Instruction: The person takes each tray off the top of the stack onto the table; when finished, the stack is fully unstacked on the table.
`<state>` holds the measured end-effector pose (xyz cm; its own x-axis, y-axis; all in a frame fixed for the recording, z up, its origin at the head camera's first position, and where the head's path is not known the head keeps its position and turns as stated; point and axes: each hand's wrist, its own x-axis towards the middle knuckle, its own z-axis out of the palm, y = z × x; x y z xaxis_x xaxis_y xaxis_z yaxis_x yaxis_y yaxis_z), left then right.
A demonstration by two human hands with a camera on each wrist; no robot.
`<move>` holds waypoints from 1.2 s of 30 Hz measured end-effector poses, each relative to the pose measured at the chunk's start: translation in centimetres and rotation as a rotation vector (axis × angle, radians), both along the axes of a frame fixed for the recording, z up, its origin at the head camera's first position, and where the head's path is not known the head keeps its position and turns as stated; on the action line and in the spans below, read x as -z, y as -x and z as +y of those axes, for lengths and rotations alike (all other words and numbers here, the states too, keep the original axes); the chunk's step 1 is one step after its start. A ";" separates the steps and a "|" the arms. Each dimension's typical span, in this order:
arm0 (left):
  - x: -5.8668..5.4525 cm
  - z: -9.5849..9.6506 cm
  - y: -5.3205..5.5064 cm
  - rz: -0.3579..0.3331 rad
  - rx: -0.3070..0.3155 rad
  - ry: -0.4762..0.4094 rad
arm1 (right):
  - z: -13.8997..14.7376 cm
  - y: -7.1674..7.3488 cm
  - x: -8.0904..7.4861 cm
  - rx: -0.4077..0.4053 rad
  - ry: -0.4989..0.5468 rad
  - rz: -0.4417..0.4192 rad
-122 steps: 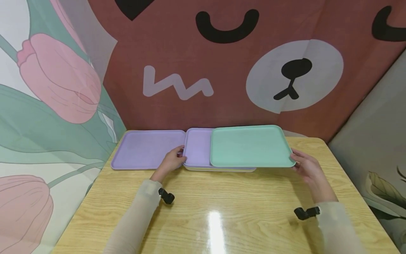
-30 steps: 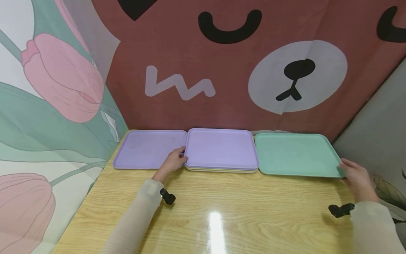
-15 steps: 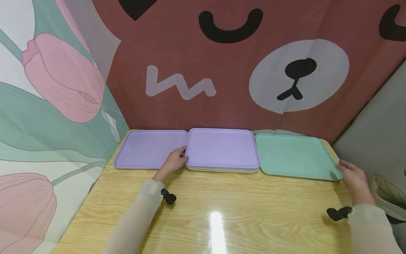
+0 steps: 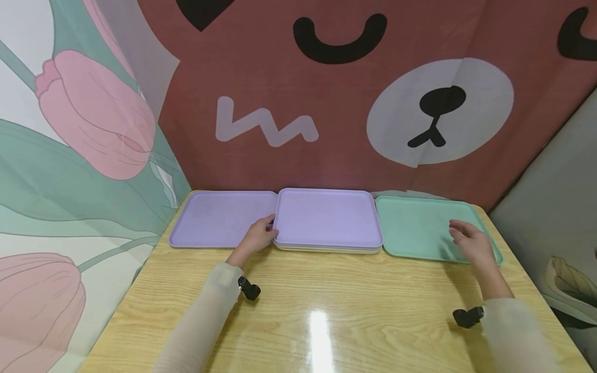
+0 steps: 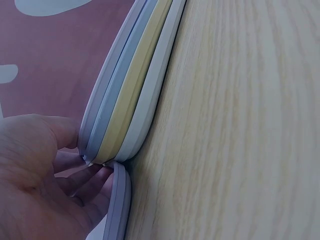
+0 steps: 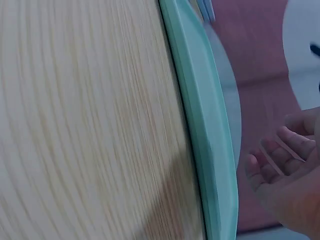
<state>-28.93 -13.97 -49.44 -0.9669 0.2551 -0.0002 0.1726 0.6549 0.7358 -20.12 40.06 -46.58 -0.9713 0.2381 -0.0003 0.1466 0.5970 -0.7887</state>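
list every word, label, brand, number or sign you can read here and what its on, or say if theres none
None: no readable text on the purple tray at the left, the middle stack of trays, the green tray or the table.
The pale zigzag on the brown backdrop looks like a drawn line, not lettering.
Black wrist cameras: too small to tell.

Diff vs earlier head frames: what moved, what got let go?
The green tray went right, off the tray stack, and now lies on the table beside it. The right hand let go of its right edge and moved back left, above it. Unchanged: left hand at the stack's left edge, purple tray left of the stack.
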 end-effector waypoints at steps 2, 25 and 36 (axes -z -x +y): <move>-0.1 0.1 0.0 -0.003 0.000 -0.005 | -1.2 0.1 0.0 -0.055 0.022 -0.002; 0.3 -0.1 0.1 0.000 -0.012 0.001 | -10.3 2.4 1.0 -0.193 0.169 -0.059; 0.3 -0.1 0.0 0.006 -0.018 -0.012 | -12.7 3.6 1.8 -0.205 0.176 -0.044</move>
<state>-28.91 -14.04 -49.71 -0.9713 0.2377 0.0081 0.1650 0.6492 0.7425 -23.76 27.39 -48.42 -0.9973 0.0293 -0.0677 0.0735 0.4720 -0.8785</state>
